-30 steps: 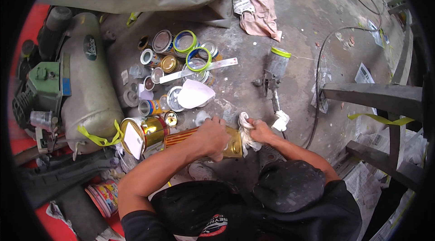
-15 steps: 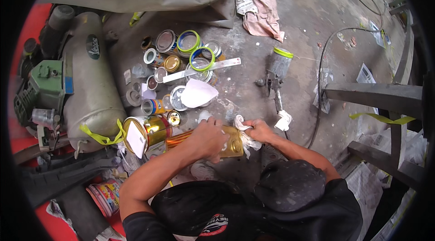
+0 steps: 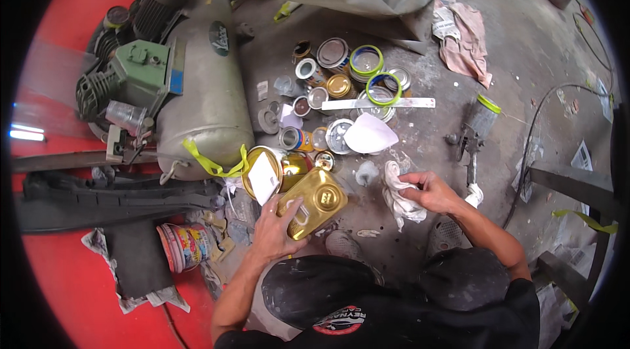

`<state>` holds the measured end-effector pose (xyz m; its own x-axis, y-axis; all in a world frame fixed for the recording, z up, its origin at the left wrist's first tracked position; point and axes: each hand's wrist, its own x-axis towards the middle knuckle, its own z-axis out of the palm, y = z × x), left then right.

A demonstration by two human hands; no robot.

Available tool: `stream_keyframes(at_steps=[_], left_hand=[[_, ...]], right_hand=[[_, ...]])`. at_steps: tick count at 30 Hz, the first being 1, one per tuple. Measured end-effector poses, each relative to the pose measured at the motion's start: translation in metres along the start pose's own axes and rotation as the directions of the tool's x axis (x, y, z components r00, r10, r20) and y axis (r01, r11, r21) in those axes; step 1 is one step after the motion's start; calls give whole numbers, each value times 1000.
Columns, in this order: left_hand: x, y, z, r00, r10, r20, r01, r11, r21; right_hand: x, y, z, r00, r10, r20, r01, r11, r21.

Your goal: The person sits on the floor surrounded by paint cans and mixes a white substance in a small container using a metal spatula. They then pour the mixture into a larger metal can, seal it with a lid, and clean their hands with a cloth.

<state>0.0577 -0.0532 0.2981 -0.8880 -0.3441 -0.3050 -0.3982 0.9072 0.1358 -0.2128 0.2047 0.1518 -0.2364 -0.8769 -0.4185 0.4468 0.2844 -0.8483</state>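
Note:
My left hand [image 3: 270, 232] grips a gold rectangular metal can [image 3: 316, 212] by its near side. The can is tilted, and its end with a round cap faces up. A crumpled white rag [image 3: 398, 201] hangs from my right hand [image 3: 432, 193], pinched in the fingers, a short way right of the can. Just beyond the gold can stands a large round gold tin [image 3: 294, 166], and a white paper piece [image 3: 264, 178] lies against it. A small clear plastic piece [image 3: 367, 173] is on the floor between my hands.
A grey compressor tank [image 3: 203, 86] stands at the left. Several paint tins, one gold-lidded [image 3: 338, 86], cluster ahead, with a flat metal strip [image 3: 407, 103] across them. At right are a spray gun [image 3: 470, 140], a dark hose [image 3: 533, 119] and a metal stand [image 3: 567, 183].
The gold can has moved left and tilted up in my left hand. My right hand has drawn the rag away from it. The whole view has shifted toward the left.

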Motion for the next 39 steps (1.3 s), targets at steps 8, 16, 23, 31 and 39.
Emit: stream_keyframes(at_steps=[8,16,23,31,39], left_hand=[[-36,-32,58,964,-259,-50,253,961,-113],[-38,-31,33,995,-6,-95,35,951,308],[87,37,-59,930,248,-271,-296,943,-151],[256,192,-36,727,672,-139,-682,685,-254],[276,181,125,814,450,-368,-562,770,-301]], right_hand=[[-2,14,-15,976,51,-210,-47,999,22],[-15,13,-30,947,-76,-314,149,965,215],[-47,-96,-27,811,-443,-381,412,896,-165],[5,-132,-57,378,-820,-429,522,572,-633],[-28,-43,-24,586,-740,-329,335,591,-734]])
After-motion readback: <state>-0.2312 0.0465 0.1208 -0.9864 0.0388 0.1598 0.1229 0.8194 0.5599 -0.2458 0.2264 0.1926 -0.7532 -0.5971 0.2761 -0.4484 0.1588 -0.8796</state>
